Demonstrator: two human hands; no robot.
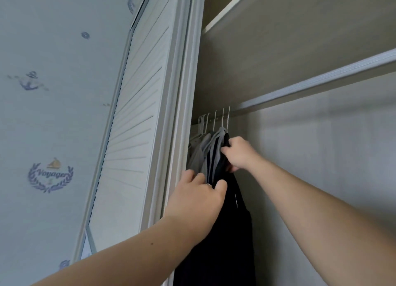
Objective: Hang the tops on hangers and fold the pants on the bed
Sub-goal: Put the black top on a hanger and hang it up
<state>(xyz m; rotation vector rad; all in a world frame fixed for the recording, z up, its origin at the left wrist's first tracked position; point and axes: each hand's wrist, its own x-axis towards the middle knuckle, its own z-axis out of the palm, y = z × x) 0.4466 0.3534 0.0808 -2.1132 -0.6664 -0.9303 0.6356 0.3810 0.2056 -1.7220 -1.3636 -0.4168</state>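
a: where is the dark top (227,232) now?
b: it hangs at the right end of the row in the wardrobe, touching the grey tops (212,150). our right hand (237,155) is curled round its shoulder, just under the white hanger hooks (226,118). our left hand (199,195) pinches the cloth lower down, with the thumb on the front edge.
a: what could go wrong from here?
b: if we tug down with the left hand, we judge the shoulder may slide off its hanger, or the hook may lift off the rail (321,82). pushing left could bunch the grey tops against the louvred door (137,114).
a: and what can't we make out?
b: the hanger's arms are under the cloth, so we cannot tell whether both shoulders sit square. the hem is cut off at the bottom edge. the bed and the pants are out of view.
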